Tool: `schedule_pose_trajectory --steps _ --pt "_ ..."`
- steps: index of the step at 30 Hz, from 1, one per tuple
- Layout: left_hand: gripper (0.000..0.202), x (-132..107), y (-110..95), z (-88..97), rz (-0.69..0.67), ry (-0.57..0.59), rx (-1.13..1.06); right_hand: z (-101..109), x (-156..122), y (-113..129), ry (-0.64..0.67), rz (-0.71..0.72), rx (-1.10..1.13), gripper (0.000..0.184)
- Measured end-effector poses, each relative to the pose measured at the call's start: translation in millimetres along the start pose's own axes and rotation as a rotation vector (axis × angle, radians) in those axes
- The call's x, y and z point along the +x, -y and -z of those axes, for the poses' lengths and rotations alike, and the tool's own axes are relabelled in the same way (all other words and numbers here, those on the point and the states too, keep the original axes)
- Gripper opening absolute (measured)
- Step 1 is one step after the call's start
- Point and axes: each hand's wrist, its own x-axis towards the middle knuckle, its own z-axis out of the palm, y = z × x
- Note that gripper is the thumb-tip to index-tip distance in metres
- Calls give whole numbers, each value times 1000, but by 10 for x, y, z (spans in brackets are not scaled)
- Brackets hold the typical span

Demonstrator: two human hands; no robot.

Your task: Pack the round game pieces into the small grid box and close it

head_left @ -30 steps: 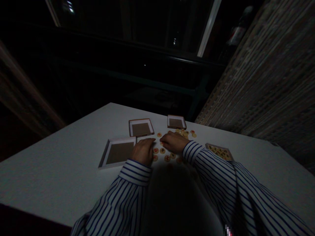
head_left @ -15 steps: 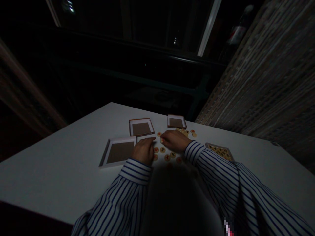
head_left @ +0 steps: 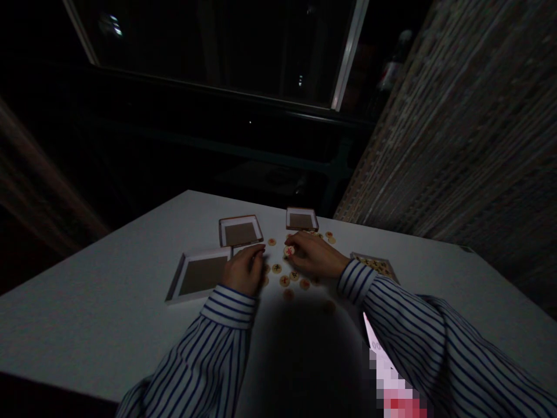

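- White tabletop (head_left: 108, 290) is spreading broadly leftward from the left hand (head_left: 243, 270), past the near box, leaving wide room on that side; its far edge is running ahead of the 2 hands, beyond the boxes.
- The left hand is lying half curled, fingertips pointing toward the right hand (head_left: 304, 249); whether it is holding anything, I cannot tell.
- The right hand is pinching 1 red-marked piece (head_left: 289, 251) between thumb and fingers, in the gap between the 2 hands.
- Loose round pieces (head_left: 285, 281) are lying between the hands and nearer the body, crowding that narrow strip; shadow is dimming the nearest.
- Far pieces (head_left: 329, 234) are sitting just beyond the right hand, which is partly hiding the group.
- The near box (head_left: 204, 276) is standing open just left of the left hand, its right edge passing behind that hand.
- A 2nd box (head_left: 241, 233) is sitting beyond the left hand, a 3rd box (head_left: 301, 220) beyond the right hand, close to the far edge.
- The filled box (head_left: 368, 255) is holding pieces right of the right hand, the right sleeve (head_left: 391, 302) covering its near corner; more white surface is continuing rightward.
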Motion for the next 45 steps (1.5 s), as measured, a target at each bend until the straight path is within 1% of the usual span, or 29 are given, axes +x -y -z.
schedule_pose_trajectory --steps 2,7,11,16,21,24,26,33,40,43,45 --pt "30 -9 -40 -11 24 13 -72 51 -74 24 -38 1 26 26" --pt "32 -50 -200 -31 86 105 -265 168 -277 78 -89 -20 83 24" --pt "33 -101 -413 -54 147 208 -440 223 -452 104 -131 -48 121 24" --pt "32 -167 -698 -139 243 327 -630 288 -649 125 -174 -38 147 23" --pt "32 -208 -894 -253 358 419 -835 354 -817 108 -185 -43 170 21" --pt "32 -214 -973 -316 403 440 -868 361 -916 74 -216 -57 184 22" --pt "30 -216 -1021 -345 408 452 -877 359 -979 50 -238 -66 203 22" --pt "27 -236 -1175 -432 354 442 -806 360 -1185 -68 -293 -158 229 23" --pt "26 -292 -1222 -627 337 521 -775 358 -1389 -181 -278 -194 252 20" --pt "25 -302 -1295 -670 334 541 -806 366 -1466 -207 -285 -201 238 20" --pt "23 -305 -1366 -682 363 560 -814 370 -1513 -223 -292 -202 232 21"
